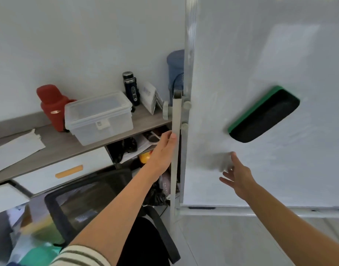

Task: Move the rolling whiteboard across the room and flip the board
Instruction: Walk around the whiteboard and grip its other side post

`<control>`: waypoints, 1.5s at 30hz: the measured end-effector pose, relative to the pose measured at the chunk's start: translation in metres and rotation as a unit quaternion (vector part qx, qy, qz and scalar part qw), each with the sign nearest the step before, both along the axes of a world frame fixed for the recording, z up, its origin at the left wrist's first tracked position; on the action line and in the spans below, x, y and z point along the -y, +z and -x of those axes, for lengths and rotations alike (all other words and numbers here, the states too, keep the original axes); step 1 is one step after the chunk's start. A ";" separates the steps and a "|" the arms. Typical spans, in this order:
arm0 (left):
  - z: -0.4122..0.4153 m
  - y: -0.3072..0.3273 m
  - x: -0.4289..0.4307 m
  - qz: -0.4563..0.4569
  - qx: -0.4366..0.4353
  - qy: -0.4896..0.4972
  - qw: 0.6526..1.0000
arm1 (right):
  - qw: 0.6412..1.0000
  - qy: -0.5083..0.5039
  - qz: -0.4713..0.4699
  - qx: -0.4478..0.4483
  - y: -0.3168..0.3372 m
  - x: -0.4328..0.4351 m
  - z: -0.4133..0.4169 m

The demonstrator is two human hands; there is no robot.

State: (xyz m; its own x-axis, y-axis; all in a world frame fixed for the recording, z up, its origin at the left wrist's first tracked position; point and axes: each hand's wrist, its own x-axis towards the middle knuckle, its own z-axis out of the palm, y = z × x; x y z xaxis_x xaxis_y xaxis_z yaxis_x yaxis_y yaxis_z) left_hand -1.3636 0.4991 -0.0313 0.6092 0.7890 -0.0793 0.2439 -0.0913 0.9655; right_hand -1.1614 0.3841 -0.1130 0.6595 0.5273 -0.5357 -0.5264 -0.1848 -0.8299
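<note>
Gripped whiteboard stand post (176,131) with left hand (163,150); held right hand (238,176) open, fingers spread, near whiteboard (260,54) surface below green-backed eraser (263,114).

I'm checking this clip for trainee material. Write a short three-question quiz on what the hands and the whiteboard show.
1. True or false: the left hand is on the stand's upright post.
2. The right hand is: A) gripping the eraser, B) open, fingers spread near the board surface, C) out of view.
3. What colour is the backing of the eraser stuck on the board?

Key: 1 true; 2 B; 3 green.
</note>
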 end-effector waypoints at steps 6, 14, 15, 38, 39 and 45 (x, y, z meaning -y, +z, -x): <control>-0.032 0.003 0.049 -0.016 -0.003 -0.037 0.999 | 1.000 0.006 0.011 0.011 -0.001 0.066 -0.033; -0.078 0.009 0.137 -0.017 -0.025 -0.089 0.996 | 0.999 0.004 0.034 0.041 -0.002 0.153 -0.074; -0.083 0.012 0.147 -0.012 -0.025 -0.096 0.995 | 0.998 0.004 0.033 0.046 -0.003 0.165 -0.078; -0.093 0.018 0.315 -0.012 -0.009 -0.285 0.958 | 0.947 0.101 0.169 0.253 -0.005 0.313 0.065; -0.084 0.017 0.316 -0.010 -0.007 -0.281 0.960 | 0.943 0.102 0.172 0.267 -0.005 0.313 0.073; -0.029 0.015 0.335 -0.013 -0.020 -0.262 0.965 | 0.914 0.108 0.232 0.314 0.005 0.317 0.121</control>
